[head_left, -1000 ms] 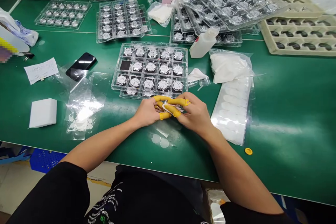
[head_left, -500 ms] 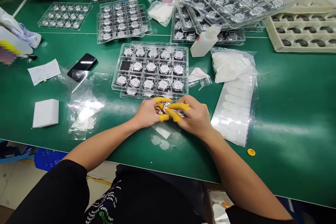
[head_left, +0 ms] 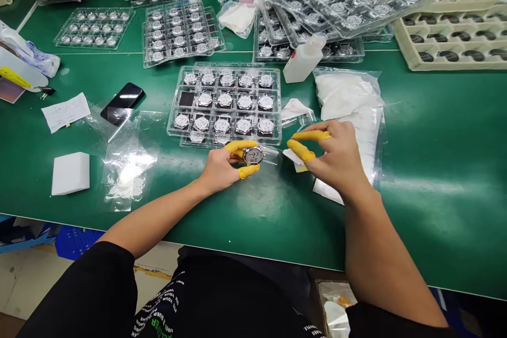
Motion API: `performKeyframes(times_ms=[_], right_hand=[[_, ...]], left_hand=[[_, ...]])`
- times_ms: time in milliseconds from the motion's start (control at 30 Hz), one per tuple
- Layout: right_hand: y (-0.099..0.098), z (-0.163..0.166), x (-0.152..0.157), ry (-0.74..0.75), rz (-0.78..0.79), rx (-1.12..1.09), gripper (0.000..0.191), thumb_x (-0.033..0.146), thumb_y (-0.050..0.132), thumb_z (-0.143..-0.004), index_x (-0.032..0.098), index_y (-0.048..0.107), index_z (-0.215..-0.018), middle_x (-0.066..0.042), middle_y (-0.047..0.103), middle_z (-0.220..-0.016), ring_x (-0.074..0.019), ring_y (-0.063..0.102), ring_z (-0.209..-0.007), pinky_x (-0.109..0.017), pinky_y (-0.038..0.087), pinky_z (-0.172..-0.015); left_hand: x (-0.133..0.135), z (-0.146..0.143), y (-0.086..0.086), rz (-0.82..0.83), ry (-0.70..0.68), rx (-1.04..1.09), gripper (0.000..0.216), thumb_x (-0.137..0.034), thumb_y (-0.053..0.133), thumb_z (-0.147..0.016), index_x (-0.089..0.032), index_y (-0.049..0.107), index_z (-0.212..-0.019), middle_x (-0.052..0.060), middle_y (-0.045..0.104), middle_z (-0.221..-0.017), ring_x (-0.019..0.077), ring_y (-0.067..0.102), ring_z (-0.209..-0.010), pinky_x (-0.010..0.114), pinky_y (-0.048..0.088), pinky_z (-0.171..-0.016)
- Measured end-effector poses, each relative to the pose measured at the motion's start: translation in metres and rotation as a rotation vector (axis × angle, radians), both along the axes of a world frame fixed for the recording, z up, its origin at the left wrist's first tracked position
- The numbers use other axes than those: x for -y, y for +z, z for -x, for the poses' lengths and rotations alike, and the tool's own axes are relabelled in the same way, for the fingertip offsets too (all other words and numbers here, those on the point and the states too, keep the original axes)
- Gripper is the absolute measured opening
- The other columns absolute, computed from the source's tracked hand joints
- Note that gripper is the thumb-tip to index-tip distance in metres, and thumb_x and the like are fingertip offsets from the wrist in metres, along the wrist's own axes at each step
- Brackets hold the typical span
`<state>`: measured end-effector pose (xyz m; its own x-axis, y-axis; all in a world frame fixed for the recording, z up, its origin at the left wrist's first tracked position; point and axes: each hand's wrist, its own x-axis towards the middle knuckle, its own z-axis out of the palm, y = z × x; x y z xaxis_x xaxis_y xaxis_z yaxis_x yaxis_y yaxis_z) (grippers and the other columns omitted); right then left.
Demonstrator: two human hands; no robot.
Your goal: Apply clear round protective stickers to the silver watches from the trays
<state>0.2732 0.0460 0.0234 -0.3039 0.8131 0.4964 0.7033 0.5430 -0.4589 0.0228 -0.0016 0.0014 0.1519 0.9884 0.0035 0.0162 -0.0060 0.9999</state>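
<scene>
The left hand (head_left: 222, 168) pinches a round, polished-metal dial (head_left: 253, 156) by its rim, its fingers sheathed in matte yellow rubber finger cots (head_left: 248, 171). The dial sits near the middle of the frame, just below the lower edge of a clear, rigid plastic blister tray (head_left: 224, 134), with its glossy face tipped up toward the camera. Being round, it has no long axis, but a thin, clear film (head_left: 270, 155) extends from it to the right. The right hand (head_left: 336, 157) is spread wide and holds nothing, its yellow-capped thumb and forefinger well apart, just beside a small white scrap (head_left: 295, 160). Beneath that hand lies a clear sheet of white oval pads (head_left: 358, 169). The tray's square pockets carry matching silver dials in neat rows. Everything rests on a smooth green bench mat (head_left: 428, 222). To the left lie crinkled clear plastic film (head_left: 127, 161), a squared white foam block (head_left: 70, 173) and a glossy black smartphone (head_left: 122, 103). Above the right hand are a puffy bag of white material (head_left: 346, 95) and a white plastic bottle (head_left: 304, 58), while a beige moulded tray (head_left: 447, 47) sits at the upper right.
</scene>
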Motion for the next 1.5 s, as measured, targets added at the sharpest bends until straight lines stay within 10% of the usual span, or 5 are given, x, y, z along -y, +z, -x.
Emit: performKeyframes(times_ms=[167, 433, 833, 1200, 1500], right_hand=[[0.004, 0.008, 0.007, 0.083, 0.408, -0.169, 0.030, 0.039, 0.073, -0.084, 0.026, 0.072, -0.112, -0.007, 0.076, -0.107, -0.0251, 0.063, -0.096, -0.039, 0.049, -0.075], [0.005, 0.017, 0.009, 0.048, 0.546, -0.256, 0.025, 0.041, 0.077, -0.080, 0.022, 0.074, -0.096, -0.004, 0.074, -0.083, -0.0209, 0.066, -0.078, -0.039, 0.052, -0.074], [0.025, 0.021, 0.020, 0.193, 0.089, -0.117, 0.010, 0.035, 0.075, -0.084, 0.028, 0.073, -0.078, -0.006, 0.075, -0.105, -0.0298, 0.062, -0.097, -0.056, 0.048, -0.090], [-0.007, 0.066, 0.037, -0.057, 0.782, -0.745, 0.034, 0.049, 0.087, -0.068, 0.022, 0.076, -0.086, -0.007, 0.078, -0.100, -0.0232, 0.070, -0.090, -0.040, 0.058, -0.080], [-0.008, 0.070, 0.041, -0.110, 0.769, -0.750, 0.037, 0.053, 0.087, -0.068, 0.022, 0.076, -0.085, -0.006, 0.077, -0.091, -0.0204, 0.069, -0.080, -0.037, 0.058, -0.072]], left_hand=[[0.003, 0.001, -0.004, -0.266, -0.038, -0.106, 0.047, -0.031, 0.083, -0.076, -0.021, 0.073, -0.121, 0.004, 0.079, -0.106, 0.0165, 0.075, -0.092, 0.035, 0.063, -0.097], [-0.005, 0.010, 0.006, -0.324, -0.093, -0.253, 0.046, -0.026, 0.085, -0.072, -0.022, 0.074, -0.117, 0.005, 0.078, -0.109, 0.0165, 0.073, -0.089, 0.034, 0.061, -0.096], [-0.011, 0.004, 0.003, 0.164, -0.052, 0.090, 0.061, -0.019, 0.089, -0.063, -0.015, 0.068, -0.121, 0.000, 0.072, -0.081, 0.0102, 0.068, -0.072, 0.025, 0.060, -0.075], [-0.011, 0.003, 0.002, 0.203, -0.115, 0.102, 0.065, -0.013, 0.089, -0.060, -0.016, 0.068, -0.122, 0.000, 0.072, -0.084, 0.0098, 0.069, -0.074, 0.023, 0.058, -0.075], [-0.011, 0.004, 0.001, 0.192, -0.134, 0.062, 0.066, -0.014, 0.089, -0.062, -0.015, 0.068, -0.125, 0.001, 0.072, -0.083, 0.0097, 0.068, -0.070, 0.025, 0.059, -0.075]])
